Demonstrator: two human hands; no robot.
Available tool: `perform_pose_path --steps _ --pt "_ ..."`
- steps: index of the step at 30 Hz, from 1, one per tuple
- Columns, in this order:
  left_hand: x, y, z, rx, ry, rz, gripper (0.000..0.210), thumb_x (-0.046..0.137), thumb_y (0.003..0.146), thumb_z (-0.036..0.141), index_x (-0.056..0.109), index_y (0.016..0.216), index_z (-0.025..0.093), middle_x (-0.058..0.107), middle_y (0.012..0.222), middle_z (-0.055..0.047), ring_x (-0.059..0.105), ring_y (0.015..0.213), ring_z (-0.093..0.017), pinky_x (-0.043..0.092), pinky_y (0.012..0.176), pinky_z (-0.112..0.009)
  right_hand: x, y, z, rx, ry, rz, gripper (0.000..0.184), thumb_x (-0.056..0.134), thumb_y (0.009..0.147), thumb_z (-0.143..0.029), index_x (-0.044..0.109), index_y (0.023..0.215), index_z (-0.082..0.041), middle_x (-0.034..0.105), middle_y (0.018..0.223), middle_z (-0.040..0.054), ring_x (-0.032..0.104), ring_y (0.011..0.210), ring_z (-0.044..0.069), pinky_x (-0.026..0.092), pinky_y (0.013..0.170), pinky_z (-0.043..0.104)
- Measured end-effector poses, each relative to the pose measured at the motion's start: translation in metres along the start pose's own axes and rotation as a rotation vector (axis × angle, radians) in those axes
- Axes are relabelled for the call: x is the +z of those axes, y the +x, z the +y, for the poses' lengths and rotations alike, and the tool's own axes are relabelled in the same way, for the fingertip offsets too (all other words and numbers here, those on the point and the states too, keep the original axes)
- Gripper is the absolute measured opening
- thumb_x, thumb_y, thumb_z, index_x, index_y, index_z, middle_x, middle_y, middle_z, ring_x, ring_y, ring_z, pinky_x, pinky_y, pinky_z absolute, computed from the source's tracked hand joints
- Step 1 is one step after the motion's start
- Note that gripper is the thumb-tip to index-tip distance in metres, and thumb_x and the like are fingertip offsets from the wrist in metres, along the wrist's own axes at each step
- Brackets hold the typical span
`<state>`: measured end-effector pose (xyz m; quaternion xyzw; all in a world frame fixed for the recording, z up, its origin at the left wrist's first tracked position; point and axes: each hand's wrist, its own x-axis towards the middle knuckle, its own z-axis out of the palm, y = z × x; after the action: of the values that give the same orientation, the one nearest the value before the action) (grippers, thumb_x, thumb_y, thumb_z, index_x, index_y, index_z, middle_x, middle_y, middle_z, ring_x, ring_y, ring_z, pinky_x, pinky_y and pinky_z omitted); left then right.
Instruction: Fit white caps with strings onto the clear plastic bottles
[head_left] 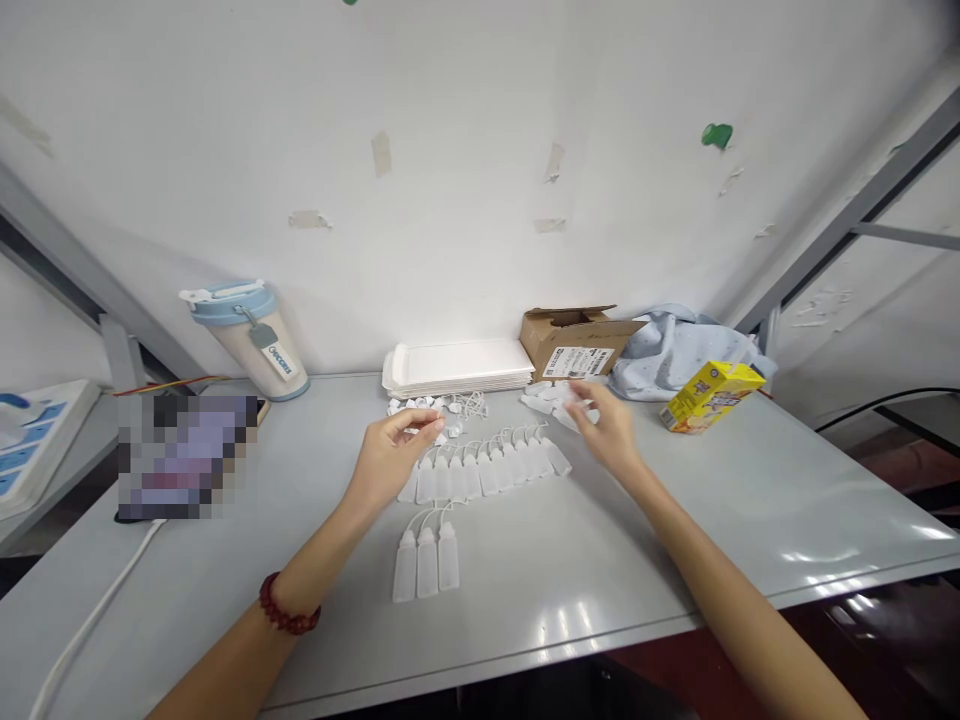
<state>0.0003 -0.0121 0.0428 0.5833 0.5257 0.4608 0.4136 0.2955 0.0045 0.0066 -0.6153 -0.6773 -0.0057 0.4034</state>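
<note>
**Your left hand is at the small white pieces, your right hand at the loose translucent pile**

Your left grip is narrow, thumb and forefinger drawn close together just in front of the small white pieces and their thin cords; you can't tell from this view whether anything is pinched between them. Your right grip is bent down at the edge of the translucent pile, thumb and forefinger near each other, and whether it holds a piece can't be made out either.

Between your hands, a row of flat translucent bottles lies side by side on the grey counter, cords at their tops pointing away from you; your left hand covers part of the row's left end. Nearer to you, three more bottles lie together, cords also at the far end.

Behind the work you have a stack of white trays against the wall, with an open cardboard box just to its right. Beyond that sit a pale blue cloth and a yellow carton. On your left stand a blue-lidded tumbler and a pixelated device with a white cable. A dark red bracelet circles your left wrist.
</note>
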Motion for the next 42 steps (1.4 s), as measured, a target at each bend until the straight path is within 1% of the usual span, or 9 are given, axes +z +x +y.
perform_pose_path --steps 2,5,8,13,18,25,31,37,42 --pt "0.002 -0.003 0.002 -0.007 -0.027 -0.036 0.022 0.068 0.069 0.039 0.070 0.081 0.020 0.070 0.092 -0.004 0.063 0.083 -0.019 0.050 0.072 -0.029 0.005 -0.013 -0.028 -0.175 0.142 -0.068 0.027 0.049 0.085 -0.026 0.054 0.111 -0.021 0.065 0.103 0.0098 0.062 0.091 0.024 0.051 0.076 0.039" --pt "0.006 -0.009 0.007 -0.009 -0.043 -0.088 0.021 0.068 0.070 0.038 0.070 0.081 0.020 0.071 0.089 -0.004 0.064 0.082 -0.019 0.051 0.073 -0.029 0.010 -0.031 -0.059 -0.397 0.246 -0.179 0.031 0.046 0.089 -0.022 0.047 0.119 -0.025 0.062 0.106 0.0095 0.060 0.095 0.022 0.052 0.080 0.039" --pt "0.009 -0.013 0.009 0.010 -0.050 -0.140 0.019 0.067 0.072 0.036 0.070 0.082 0.020 0.071 0.089 -0.004 0.064 0.084 -0.019 0.051 0.074 -0.029 0.012 -0.042 -0.073 -0.489 0.284 -0.248 0.036 0.044 0.090 -0.018 0.040 0.125 -0.026 0.059 0.105 0.0101 0.059 0.096 0.021 0.053 0.078 0.038" --pt "0.012 -0.015 0.008 0.009 -0.049 -0.167 0.020 0.066 0.073 0.035 0.070 0.084 0.019 0.071 0.094 -0.004 0.064 0.089 -0.021 0.051 0.079 -0.031 0.013 -0.045 -0.075 -0.525 0.313 -0.295 0.038 0.044 0.090 -0.015 0.037 0.126 -0.025 0.057 0.105 0.0104 0.058 0.096 0.021 0.053 0.078 0.038" --pt "0.014 -0.018 0.006 0.035 -0.022 -0.208 0.020 0.063 0.075 0.034 0.069 0.086 0.018 0.070 0.095 -0.005 0.063 0.089 -0.020 0.051 0.079 -0.031 0.012 -0.045 -0.076 -0.537 0.325 -0.284 0.038 0.045 0.089 -0.014 0.038 0.126 -0.022 0.057 0.106 0.0113 0.058 0.096 0.020 0.053 0.078 0.036" --pt "0.018 -0.020 0.007 0.022 -0.033 -0.256 0.021 0.063 0.076 0.034 0.068 0.086 0.017 0.068 0.089 -0.004 0.062 0.086 -0.018 0.049 0.079 -0.031 0.013 -0.047 -0.078 -0.577 0.338 -0.288 0.043 0.045 0.089 -0.010 0.037 0.129 -0.023 0.056 0.106 0.0111 0.058 0.095 0.019 0.053 0.078 0.034" --pt "0.021 -0.022 0.010 0.021 -0.041 -0.321 0.020 0.062 0.076 0.033 0.067 0.085 0.016 0.066 0.083 -0.003 0.061 0.081 -0.017 0.049 0.077 -0.030 0.015 -0.050 -0.078 -0.583 0.372 -0.249 0.045 0.046 0.088 -0.010 0.036 0.130 -0.023 0.056 0.108 0.0119 0.057 0.098 0.020 0.053 0.079 0.035" --pt "0.022 -0.026 0.012 -0.033 -0.102 -0.349 0.021 0.064 0.075 0.032 0.066 0.087 0.015 0.066 0.086 -0.004 0.061 0.084 -0.017 0.050 0.077 -0.030 0.015 -0.051 -0.080 -0.587 0.379 -0.253 0.045 0.045 0.088 -0.010 0.037 0.130 -0.024 0.056 0.106 0.0113 0.057 0.096 0.020 0.053 0.077 0.035" --pt "0.024 -0.027 0.012 0.006 -0.086 -0.360 0.020 0.062 0.077 0.031 0.066 0.088 0.014 0.066 0.087 -0.005 0.061 0.084 -0.018 0.049 0.078 -0.030 0.015 -0.051 -0.081 -0.596 0.379 -0.259 0.044 0.045 0.088 -0.009 0.038 0.129 -0.024 0.056 0.105 0.0106 0.057 0.094 0.019 0.053 0.076 0.034"
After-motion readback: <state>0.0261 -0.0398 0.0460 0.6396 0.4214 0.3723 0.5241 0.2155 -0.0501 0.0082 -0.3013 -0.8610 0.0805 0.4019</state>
